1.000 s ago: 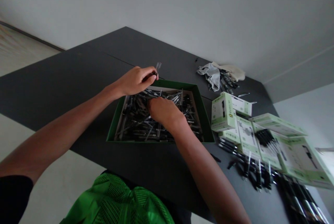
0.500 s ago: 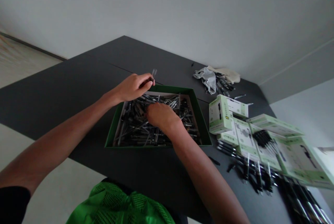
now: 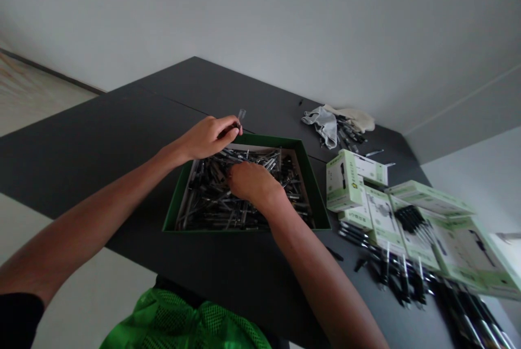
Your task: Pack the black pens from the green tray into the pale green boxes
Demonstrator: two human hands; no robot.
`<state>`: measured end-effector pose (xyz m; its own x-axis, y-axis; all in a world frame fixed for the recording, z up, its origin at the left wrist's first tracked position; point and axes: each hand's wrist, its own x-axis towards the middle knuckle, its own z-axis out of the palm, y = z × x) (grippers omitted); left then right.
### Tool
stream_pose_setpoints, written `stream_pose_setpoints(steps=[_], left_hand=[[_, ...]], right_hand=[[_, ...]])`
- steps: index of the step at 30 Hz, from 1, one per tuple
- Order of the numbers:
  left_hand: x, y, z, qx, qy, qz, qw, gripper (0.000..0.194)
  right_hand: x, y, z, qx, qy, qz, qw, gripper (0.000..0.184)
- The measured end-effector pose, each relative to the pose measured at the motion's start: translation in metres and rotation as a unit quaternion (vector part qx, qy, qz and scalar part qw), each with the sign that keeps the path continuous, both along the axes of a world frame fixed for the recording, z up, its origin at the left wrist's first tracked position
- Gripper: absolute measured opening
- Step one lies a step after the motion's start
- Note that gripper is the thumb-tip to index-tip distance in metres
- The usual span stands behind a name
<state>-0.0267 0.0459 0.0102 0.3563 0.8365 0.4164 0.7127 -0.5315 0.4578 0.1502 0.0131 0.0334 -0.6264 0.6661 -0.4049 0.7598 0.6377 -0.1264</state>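
A green box [image 3: 315, 189] full of several dark pen parts [image 3: 211, 202] sits on the dark table [image 3: 122, 132]. My left hand [image 3: 207, 136] hovers over the box's far left corner, fingers pinched round a small clear pen piece [image 3: 241, 115] that sticks up past my fingertips. My right hand [image 3: 250, 181] is down inside the box, back of the hand up, its fingers curled into the pile and hidden among the parts.
To the right lie several pale green cartons [image 3: 345, 178], some open with black pens inside, and rows of loose black pens [image 3: 399, 273]. A grey cloth [image 3: 323, 120] with pens lies at the far side. A wall rises just behind the table.
My view has tilted slightly, so the table sits a little lower in frame. My right hand has shifted a bit left within the pile. My left hand keeps its pinch.
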Motion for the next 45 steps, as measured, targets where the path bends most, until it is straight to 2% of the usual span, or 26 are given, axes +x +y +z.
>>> stream_pose_setpoints(steps=[14,19,24,30,34,37,39,41,45], left_hand=[[-0.001,0.000,-0.001,0.003,0.022,0.006,1.000,0.039],[0.000,-0.001,-0.002,0.006,0.030,0.011,0.999,0.036],[0.001,-0.001,-0.001,0.002,0.036,0.021,0.999,0.034],[0.000,-0.001,-0.001,0.003,0.040,0.023,0.999,0.033],[0.001,-0.002,-0.001,-0.003,0.027,0.020,0.999,0.034],[0.001,-0.003,0.000,-0.008,0.022,0.021,1.000,0.034],[0.002,-0.003,0.001,-0.008,0.021,0.022,1.000,0.034],[0.002,-0.004,0.001,-0.008,0.020,0.023,0.999,0.034],[0.002,-0.004,0.002,-0.015,0.015,0.022,1.000,0.033]], right_hand=[[-0.001,-0.004,0.001,0.010,-0.006,0.013,1.000,0.041],[-0.001,-0.006,0.000,0.041,0.019,0.020,0.999,0.040],[-0.003,-0.008,0.000,0.062,0.067,0.051,0.995,0.037],[-0.005,-0.006,-0.003,0.066,0.070,0.080,0.992,0.036],[-0.009,-0.007,-0.009,0.081,0.143,0.151,0.975,0.033],[-0.012,-0.012,-0.016,0.056,0.201,0.232,0.950,0.042],[-0.012,-0.015,-0.020,0.043,0.203,0.258,0.944,0.045],[-0.009,-0.016,-0.022,0.045,0.191,0.252,0.947,0.046],[0.002,-0.007,-0.017,0.058,0.152,0.169,0.972,0.043]])
